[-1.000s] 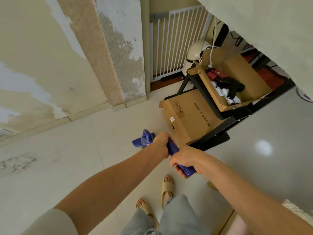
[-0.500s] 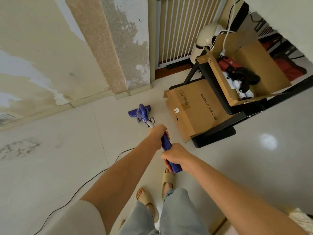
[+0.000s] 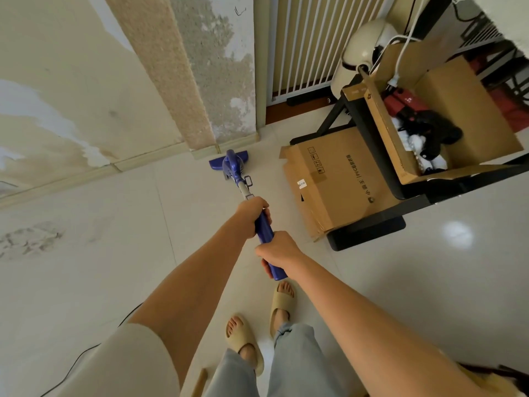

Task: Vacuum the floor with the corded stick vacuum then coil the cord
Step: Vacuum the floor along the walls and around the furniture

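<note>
A glossy cream tiled floor (image 3: 100,253) is being occupied by the blue vacuum floor head (image 3: 227,163), a brown cardboard box (image 3: 335,181) lying beside a black metal rack (image 3: 369,227), a thin black cord (image 3: 74,365), and two beige slide sandals (image 3: 246,343).

Glossy pale tile floor (image 3: 86,282), peeling stained wall (image 3: 71,81), white slatted gate (image 3: 309,44)

A closed cardboard box (image 3: 337,181) (printed side up) beneath a black rack (image 3: 380,167).
</note>
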Demonstrator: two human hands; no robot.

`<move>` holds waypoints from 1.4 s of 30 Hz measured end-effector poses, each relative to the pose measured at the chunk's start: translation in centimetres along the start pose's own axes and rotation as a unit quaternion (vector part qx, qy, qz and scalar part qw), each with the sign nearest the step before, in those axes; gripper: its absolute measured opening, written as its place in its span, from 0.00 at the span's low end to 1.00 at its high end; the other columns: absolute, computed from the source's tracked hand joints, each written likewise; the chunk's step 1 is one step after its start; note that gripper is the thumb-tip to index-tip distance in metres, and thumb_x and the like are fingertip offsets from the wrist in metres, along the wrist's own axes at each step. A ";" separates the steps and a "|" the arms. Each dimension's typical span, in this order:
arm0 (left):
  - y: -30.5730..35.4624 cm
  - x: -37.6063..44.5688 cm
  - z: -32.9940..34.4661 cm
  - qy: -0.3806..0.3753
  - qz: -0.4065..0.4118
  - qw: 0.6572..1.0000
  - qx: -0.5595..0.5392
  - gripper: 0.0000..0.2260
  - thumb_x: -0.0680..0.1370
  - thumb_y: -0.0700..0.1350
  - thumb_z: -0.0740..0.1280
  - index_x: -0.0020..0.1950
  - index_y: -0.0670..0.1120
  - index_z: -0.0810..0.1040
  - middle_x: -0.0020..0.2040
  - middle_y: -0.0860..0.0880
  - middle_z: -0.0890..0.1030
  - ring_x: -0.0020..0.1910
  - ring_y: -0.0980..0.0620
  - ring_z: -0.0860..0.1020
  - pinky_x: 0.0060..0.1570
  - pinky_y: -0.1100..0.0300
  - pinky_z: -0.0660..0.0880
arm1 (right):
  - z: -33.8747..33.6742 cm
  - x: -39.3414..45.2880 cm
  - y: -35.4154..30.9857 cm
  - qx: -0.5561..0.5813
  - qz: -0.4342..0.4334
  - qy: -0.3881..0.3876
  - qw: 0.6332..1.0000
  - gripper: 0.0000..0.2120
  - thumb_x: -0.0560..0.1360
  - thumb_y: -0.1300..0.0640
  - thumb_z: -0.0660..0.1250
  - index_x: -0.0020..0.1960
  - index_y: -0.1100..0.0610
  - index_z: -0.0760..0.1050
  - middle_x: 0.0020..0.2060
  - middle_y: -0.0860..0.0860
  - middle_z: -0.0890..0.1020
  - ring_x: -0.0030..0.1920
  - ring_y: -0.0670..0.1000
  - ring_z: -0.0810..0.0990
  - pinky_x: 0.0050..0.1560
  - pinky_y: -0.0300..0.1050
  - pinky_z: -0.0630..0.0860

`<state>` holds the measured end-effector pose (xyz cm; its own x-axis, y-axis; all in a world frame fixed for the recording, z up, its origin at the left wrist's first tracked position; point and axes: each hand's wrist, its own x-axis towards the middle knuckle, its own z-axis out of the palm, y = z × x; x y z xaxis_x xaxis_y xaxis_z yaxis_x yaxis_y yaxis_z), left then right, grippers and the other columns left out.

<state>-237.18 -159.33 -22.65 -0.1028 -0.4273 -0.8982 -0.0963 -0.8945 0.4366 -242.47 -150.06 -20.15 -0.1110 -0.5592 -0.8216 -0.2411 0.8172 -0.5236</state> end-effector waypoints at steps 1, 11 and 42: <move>0.0 -0.1 0.2 -0.003 -0.002 1.000 -0.003 0.08 0.78 0.35 0.60 0.40 0.43 0.66 0.30 0.47 0.70 0.27 0.52 0.68 0.32 0.61 0.71 | -0.2 -0.2 0.0 0.001 0.002 0.000 1.000 0.08 0.73 0.65 0.63 0.52 0.62 0.70 0.28 0.53 0.75 0.22 0.49 0.72 0.25 0.39 0.70; -0.9 -6.1 2.3 -0.084 -0.022 0.996 -0.024 0.10 0.75 0.32 0.59 0.35 0.44 0.66 0.21 0.49 0.68 0.25 0.52 0.68 0.29 0.62 0.68 | -2.9 -7.3 -0.1 0.011 0.031 0.036 0.999 0.14 0.73 0.65 0.65 0.59 0.63 0.70 0.30 0.53 0.75 0.24 0.47 0.72 0.22 0.36 0.69; 0.2 -1.9 3.2 -0.040 -0.015 0.993 0.108 0.09 0.75 0.35 0.59 0.34 0.43 0.67 0.25 0.48 0.69 0.26 0.53 0.67 0.33 0.63 0.67 | -0.9 -3.5 0.3 0.129 0.022 0.061 0.990 0.10 0.74 0.61 0.67 0.53 0.63 0.71 0.29 0.53 0.75 0.22 0.49 0.73 0.24 0.39 0.72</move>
<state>-240.16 -158.29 -20.68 -0.1741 -0.3807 -0.9082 -0.3107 -0.8539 0.4175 -242.98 -147.97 -17.24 -0.2350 -0.5217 -0.8201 0.0185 0.8412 -0.5404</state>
